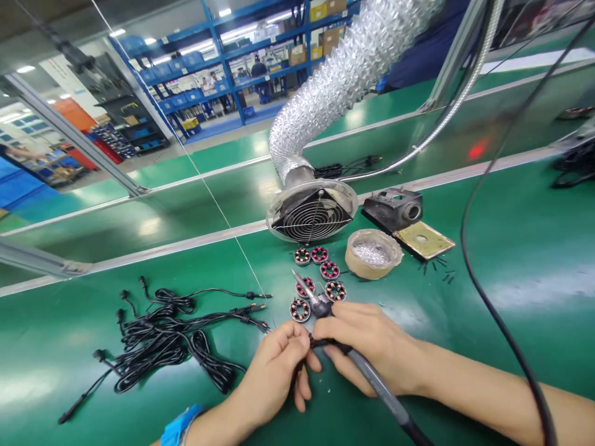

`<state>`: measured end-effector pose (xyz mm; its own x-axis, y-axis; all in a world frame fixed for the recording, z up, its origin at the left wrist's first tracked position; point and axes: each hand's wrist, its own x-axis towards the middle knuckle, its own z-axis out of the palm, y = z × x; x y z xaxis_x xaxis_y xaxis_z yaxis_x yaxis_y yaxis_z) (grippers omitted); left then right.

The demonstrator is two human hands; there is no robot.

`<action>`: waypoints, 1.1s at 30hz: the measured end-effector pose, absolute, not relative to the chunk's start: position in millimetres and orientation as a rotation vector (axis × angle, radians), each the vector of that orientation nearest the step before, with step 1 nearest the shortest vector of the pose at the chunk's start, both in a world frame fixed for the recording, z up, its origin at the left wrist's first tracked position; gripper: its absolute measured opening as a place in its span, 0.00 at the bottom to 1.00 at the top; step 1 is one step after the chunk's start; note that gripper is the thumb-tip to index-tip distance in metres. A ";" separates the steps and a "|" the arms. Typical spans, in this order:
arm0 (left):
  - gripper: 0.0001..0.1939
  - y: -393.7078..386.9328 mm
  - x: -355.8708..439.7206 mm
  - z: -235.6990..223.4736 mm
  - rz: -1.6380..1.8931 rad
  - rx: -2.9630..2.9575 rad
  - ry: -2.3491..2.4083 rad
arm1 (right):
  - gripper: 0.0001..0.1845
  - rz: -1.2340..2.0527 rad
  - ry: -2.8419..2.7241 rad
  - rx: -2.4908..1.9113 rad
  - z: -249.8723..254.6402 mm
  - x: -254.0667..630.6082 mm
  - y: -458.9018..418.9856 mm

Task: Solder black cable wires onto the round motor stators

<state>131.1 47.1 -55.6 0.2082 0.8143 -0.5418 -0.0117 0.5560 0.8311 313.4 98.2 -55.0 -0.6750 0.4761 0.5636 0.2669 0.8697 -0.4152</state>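
Observation:
My right hand grips a soldering iron like a pen, its metal tip pointing up-left over a cluster of small round copper-wound stators. My left hand is closed in a pinch on a thin dark wire end right beside the iron's grip. Both hands rest low on the green bench. A blue band sits on my left wrist.
A tangle of black cables with plugs lies at left. A silver duct ends in a fan grille behind the stators. A tape roll holding solder bits, a black iron stand with sponge and a hanging black cord are at right.

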 end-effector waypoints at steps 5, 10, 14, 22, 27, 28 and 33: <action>0.22 51.0 129.6 -53.8 0.596 0.907 1.350 | 0.12 0.471 -2.198 -0.499 -67.7 308.4 101.3; 0.15 53.7 129.3 -50.3 0.620 1.063 1.392 | 0.12 0.532 -2.172 -0.523 -68.0 315.5 97.8; 0.14 56.0 128.7 -47.8 0.599 1.152 1.397 | 0.12 0.573 -2.148 -0.528 -66.8 317.7 99.7; 0.11 46.0 131.1 -47.6 0.545 1.399 1.482 | 0.12 0.614 -2.160 -0.550 -66.1 307.8 92.3; 0.09 31.4 128.2 -31.9 0.350 1.495 1.291 | 0.13 0.420 -2.155 -0.672 -68.5 302.9 73.3; 0.12 31.7 126.4 -25.9 0.296 1.532 1.231 | 0.13 0.393 -2.157 -0.675 -68.0 303.0 71.4; 0.15 49.8 116.2 -4.4 0.218 1.725 1.215 | 0.16 0.448 -2.143 -0.624 -61.4 310.3 71.3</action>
<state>116.2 49.8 -4.4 0.4841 0.7970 -0.3611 0.6220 -0.0233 0.7827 310.3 71.3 -61.4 -0.5244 0.5750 0.6280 0.2754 0.8124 -0.5140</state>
